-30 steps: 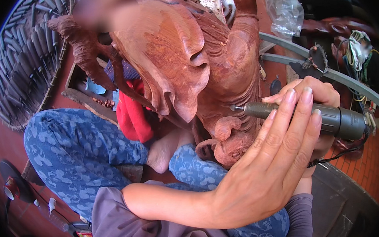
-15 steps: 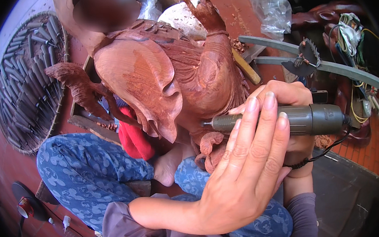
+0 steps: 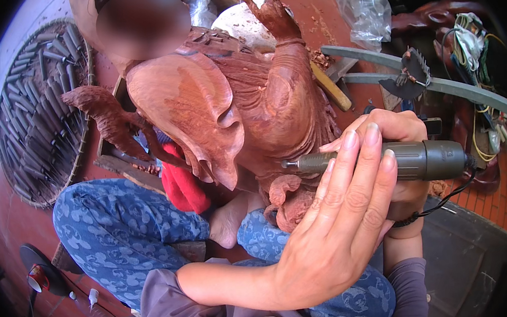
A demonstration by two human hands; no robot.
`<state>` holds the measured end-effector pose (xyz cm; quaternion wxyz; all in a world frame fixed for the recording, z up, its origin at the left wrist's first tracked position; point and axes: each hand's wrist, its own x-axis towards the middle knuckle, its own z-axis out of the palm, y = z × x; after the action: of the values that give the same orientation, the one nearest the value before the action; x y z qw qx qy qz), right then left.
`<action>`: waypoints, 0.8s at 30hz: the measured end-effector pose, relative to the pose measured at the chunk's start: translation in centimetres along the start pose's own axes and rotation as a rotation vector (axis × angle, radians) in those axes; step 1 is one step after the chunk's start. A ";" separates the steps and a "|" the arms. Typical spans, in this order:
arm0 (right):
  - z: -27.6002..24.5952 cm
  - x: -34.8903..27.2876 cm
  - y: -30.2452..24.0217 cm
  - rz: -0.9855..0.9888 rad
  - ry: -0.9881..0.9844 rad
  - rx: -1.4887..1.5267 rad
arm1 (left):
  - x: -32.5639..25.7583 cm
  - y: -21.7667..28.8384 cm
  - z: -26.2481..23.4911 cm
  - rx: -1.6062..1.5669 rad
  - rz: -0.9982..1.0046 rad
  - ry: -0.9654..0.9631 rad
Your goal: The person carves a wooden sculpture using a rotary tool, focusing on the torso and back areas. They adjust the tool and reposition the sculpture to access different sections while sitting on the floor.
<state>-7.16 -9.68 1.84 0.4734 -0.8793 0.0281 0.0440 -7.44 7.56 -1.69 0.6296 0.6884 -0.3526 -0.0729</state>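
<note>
A carved reddish-brown wooden statue (image 3: 256,122) lies before me, with a broad leaf-like slab over its chest and one hand raised. My right hand (image 3: 391,127) grips a dark green rotary tool (image 3: 426,160) from behind; its fingers are partly hidden. Across the tool's near side lie the long, straight fingers of my left hand (image 3: 336,229), pressing it toward the right hand. The metal tip (image 3: 289,164) points left at the lower body, close above a curled carved piece (image 3: 283,189). Whether it touches the wood, I cannot tell.
A round woven basket (image 3: 81,163) full of chisels stands at the left. Metal clamp bars (image 3: 469,94) reach in from the right, with plastic film (image 3: 363,7) behind. A red cloth (image 3: 181,191) lies by my bare foot (image 3: 226,226). A black cord (image 3: 447,197) trails off the tool.
Both hands and the rotary tool have shifted slightly right along the statue, taking the tip with them. The statue stays nearly where it was; the whole view has moved a little.
</note>
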 end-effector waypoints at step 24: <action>0.4 1.1 0.2 -0.043 -0.085 0.094 | 0.3 0.2 -0.9 0.083 -0.014 0.015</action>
<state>-6.15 -9.45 1.29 0.5158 -0.8538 -0.0087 0.0697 -6.83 8.13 -1.21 0.6026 0.7169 -0.3459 -0.0575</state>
